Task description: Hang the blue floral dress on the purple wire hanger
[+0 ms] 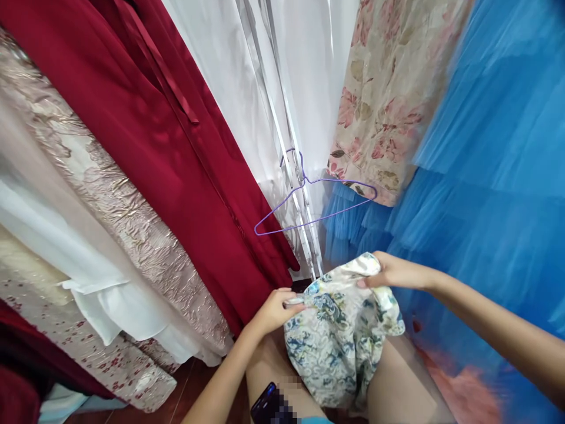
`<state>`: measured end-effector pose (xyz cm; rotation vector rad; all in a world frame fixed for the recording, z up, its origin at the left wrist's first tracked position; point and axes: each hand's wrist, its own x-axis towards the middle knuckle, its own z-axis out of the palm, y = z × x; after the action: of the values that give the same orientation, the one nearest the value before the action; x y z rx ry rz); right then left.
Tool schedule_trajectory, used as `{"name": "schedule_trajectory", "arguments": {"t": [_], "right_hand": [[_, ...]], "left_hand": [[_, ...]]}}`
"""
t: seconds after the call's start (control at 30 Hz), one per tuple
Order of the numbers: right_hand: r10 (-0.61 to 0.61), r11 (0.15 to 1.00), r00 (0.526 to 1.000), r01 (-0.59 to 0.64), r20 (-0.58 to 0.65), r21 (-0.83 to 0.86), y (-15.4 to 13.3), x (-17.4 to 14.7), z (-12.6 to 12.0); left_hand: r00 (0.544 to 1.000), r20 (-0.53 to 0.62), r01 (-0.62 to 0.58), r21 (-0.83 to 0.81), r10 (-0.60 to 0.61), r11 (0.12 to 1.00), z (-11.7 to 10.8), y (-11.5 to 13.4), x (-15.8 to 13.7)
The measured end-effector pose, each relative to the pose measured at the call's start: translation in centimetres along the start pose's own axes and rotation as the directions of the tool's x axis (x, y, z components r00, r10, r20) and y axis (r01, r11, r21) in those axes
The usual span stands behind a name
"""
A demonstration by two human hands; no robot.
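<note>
A floral garment point(338, 335), pale with blue-green and yellowish patterns, hangs bunched between my two hands, in front of my legs. My left hand point(282, 309) pinches its upper left edge. At the upper right corner, my right hand point(384, 271) grips the cloth with the thumb in front. What kind of garment it is, I cannot tell from its folds. Just beyond it, a purple wire hanger point(315, 221) hangs bare by its hook from a white strap-like rail point(282, 129).
Long dresses surround me: a dark red dress point(176, 176) and textured pale gowns point(110, 194) to the left, a floral dress point(384, 118) and a blue tulle dress point(494, 194) to the right. White fabric point(212, 76) hangs behind. A phone point(271, 403) lies at my lap.
</note>
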<state>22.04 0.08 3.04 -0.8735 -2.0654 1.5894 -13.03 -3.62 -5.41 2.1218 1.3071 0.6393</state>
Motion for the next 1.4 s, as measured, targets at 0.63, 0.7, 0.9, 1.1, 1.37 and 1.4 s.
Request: {"name": "schedule_trajectory", "arguments": {"t": [0.63,0.7,0.9,1.1,1.37,1.4], "right_hand": [[-0.297,0.792,0.855,-0.028,-0.425,-0.61,-0.8,9.5,-3.8],[-0.321,0.789,0.857,0.007,-0.403,-0.614,-0.9,8.3,-3.2],[-0.499,0.782,0.54,-0.057,-0.678,-0.621,-1.5,3.8,-5.8],[-0.435,0.711,0.582,-0.246,-0.687,-0.658,-0.9,4.3,-10.9],[-0.286,0.831,0.752,-0.114,-0.594,-0.545,-4.1,3.4,-12.6],[-0.219,0.89,0.793,-0.077,-0.569,-0.449,-4.5,2.7,-12.6]], "left_hand": [[0.912,-0.34,-0.157,0.226,0.229,0.961,-15.5,5.5,8.7],[0.889,-0.399,-0.196,0.119,0.227,0.973,-14.2,7.1,9.2],[0.818,-0.554,-0.212,-0.038,0.156,0.976,-12.5,8.4,9.3],[0.795,-0.588,-0.14,0.059,0.148,0.988,-12.0,9.5,8.3],[0.675,-0.678,-0.038,0.361,0.291,0.932,-14.6,8.6,7.9],[0.673,-0.689,-0.041,0.328,0.269,0.944,-15.0,7.9,7.9]]}}
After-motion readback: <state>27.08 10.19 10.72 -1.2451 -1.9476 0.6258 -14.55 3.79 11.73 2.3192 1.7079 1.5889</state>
